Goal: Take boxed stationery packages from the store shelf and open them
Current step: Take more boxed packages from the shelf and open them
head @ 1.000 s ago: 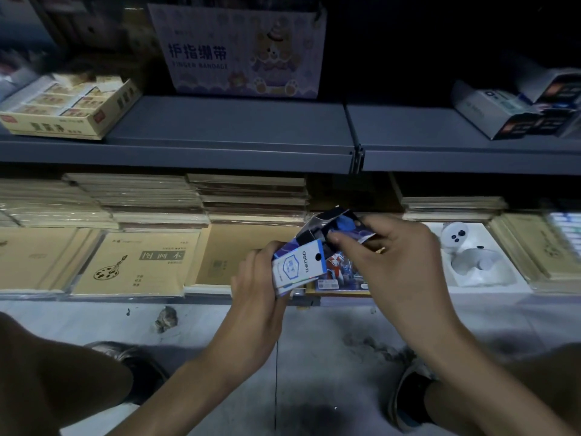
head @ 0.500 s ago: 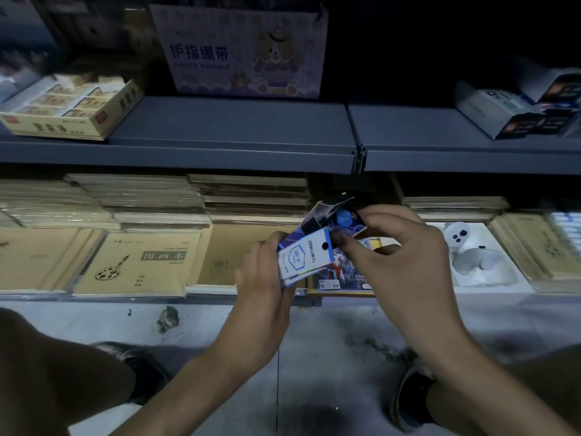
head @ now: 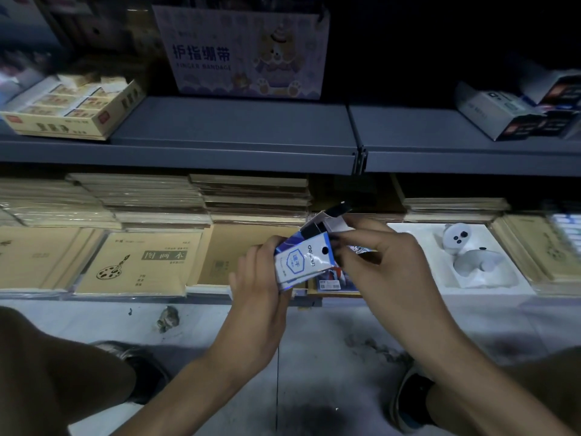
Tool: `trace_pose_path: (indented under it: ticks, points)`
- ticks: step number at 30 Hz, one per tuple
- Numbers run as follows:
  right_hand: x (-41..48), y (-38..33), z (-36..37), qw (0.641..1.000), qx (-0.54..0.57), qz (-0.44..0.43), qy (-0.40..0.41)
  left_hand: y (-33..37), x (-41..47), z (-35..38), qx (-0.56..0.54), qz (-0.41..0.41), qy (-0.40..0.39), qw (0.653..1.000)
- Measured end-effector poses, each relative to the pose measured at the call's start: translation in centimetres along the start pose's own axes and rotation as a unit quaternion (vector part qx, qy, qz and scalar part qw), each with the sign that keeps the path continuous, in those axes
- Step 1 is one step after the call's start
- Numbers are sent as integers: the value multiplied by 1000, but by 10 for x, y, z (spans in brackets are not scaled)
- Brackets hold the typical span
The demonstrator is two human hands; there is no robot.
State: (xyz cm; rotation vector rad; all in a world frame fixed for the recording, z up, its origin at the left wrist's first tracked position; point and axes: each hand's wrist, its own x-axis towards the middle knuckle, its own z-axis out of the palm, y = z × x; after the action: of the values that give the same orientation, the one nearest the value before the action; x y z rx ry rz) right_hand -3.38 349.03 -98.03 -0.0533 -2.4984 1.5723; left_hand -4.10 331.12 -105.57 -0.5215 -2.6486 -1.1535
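Opening of one package is judged to be the step in hand. A small blue-and-white box (head: 298, 262) is held in the air in front of the lower shelf (head: 94, 296), above the grey floor (head: 314, 341), touching neither. The left hand (head: 261, 287) is wrapped round the box's lower left side, fingers curled over its edge. The right hand (head: 386, 265) is closed in a pinch at the box's upper right corner, thumb and forefinger meeting beside the punched hanging hole (head: 324, 250); exactly which layer of card is pinched cannot be told. The top flap (head: 327, 217) is seen lifted and folded back, its white inside showing, so the mouth is taken to be at least partly open. No contents can be seen. Behind the hands, stacks of brown sketchbooks (head: 138, 259) are laid flat on the lower shelf, and a white toy figure (head: 465, 250) is bedded in a foam tray (head: 418, 256) to the right. On the upper shelf (head: 235, 130) a yellow tray (head: 72, 105) of small boxes is set at the left, a printed carton (head: 245, 51) at the middle, and more boxes (head: 496, 118) at the right. Next move, as judged: the body is to be steadied by the left hand while any inner flap or tuck is drawn up and out by the right; thin card is likely to crease or tear if pulled sideways, so a pull along the box's length is called for.
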Motion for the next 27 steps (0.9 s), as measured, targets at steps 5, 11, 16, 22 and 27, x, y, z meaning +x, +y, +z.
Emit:
trace_pose_path:
  ticks: [5,11,16,22,27]
  points:
    - [-3,-8,1,994,56,45,-76,0,-1,-1,12,3,9,1000]
    - [3,-6,7,990,20,94,-104,6,-2,2,2,8,14,1000]
    - [3,-10,0,993,-56,58,-91,8,2,1,-8,21,9,1000]
    - [4,-16,-7,989,-108,29,-92,10,2,-1,-10,23,9,1000]
    - [9,-19,-8,980,-76,86,-161,10,0,-2,-37,26,23,999]
